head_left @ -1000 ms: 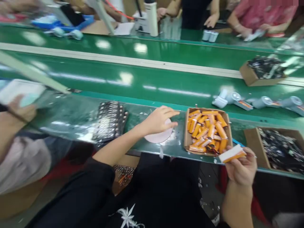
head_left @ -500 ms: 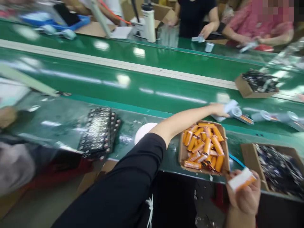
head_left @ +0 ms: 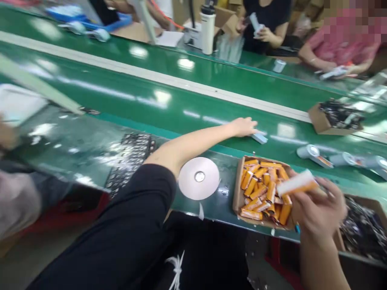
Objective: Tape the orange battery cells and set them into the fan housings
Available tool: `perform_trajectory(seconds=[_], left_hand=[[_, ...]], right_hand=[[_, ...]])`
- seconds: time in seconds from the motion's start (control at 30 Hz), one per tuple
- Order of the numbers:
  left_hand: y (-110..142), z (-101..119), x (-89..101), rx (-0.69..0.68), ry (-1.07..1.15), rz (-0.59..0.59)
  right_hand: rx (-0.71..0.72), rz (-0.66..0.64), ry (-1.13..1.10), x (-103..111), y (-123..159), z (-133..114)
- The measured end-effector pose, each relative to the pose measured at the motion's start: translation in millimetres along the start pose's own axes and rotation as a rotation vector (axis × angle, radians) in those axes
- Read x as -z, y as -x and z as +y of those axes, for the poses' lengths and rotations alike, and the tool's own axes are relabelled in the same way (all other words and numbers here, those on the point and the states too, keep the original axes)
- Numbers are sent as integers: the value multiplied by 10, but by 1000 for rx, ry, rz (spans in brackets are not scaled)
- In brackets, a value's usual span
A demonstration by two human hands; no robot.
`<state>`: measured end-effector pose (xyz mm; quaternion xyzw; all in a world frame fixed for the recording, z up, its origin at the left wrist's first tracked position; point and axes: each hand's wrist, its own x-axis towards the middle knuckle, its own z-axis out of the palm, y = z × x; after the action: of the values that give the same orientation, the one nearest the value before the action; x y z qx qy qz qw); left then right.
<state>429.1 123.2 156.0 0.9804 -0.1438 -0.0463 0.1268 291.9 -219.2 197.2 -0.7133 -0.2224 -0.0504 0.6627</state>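
Observation:
My left hand point(head_left: 244, 127) reaches out over the green conveyor belt, fingers closed on a pale grey plastic housing point(head_left: 260, 137) whose end sticks out to the right; the fingers hide the rest. My right hand point(head_left: 322, 207) is raised at the right corner of a cardboard box point(head_left: 236, 197). Between its thumb and fingers is an orange-wrapped battery point(head_left: 299, 184) with a white strip along its top. Several more orange batteries point(head_left: 258, 191) lie jumbled in the box below. A pale round disc point(head_left: 208, 173) with a central hole lies left of the box.
Several grey housings with round heads point(head_left: 308, 151) lie on the belt at right. A box of dark parts point(head_left: 363, 229) stands at lower right, another point(head_left: 325, 125) across the belt. Stacked black boards point(head_left: 128, 157) lie left. Co-workers point(head_left: 266, 24) sit opposite, near a white bottle point(head_left: 208, 30).
My left hand has moved left along the belt with the grey housing, away from the other housings. The right hand has risen with the battery towards the box. The disc is now uncovered.

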Motion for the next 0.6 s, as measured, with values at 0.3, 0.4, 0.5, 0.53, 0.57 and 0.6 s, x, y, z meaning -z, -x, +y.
perform_trajectory(seconds=[0.3,0.4,0.5,0.53,0.57,0.6], left_hand=[[-456,103,24,-94,-39,-150],[-541,57,125,-76,7,-187],[-586,38,204,-50,36,-171],[-595,41,211,-37,44,-159],[-603,49,205,-22,53,-145],[-610,61,188,-7,61,-128]], right_hand=[[2,-219,115,-532,-1342,553],[-23,-293,247,-545,-1567,793],[-22,-426,535,-551,-1775,973],[-10,-473,643,-556,-1828,1015],[2,-513,738,-562,-1869,1047],[11,-547,810,-567,-1900,1071]])
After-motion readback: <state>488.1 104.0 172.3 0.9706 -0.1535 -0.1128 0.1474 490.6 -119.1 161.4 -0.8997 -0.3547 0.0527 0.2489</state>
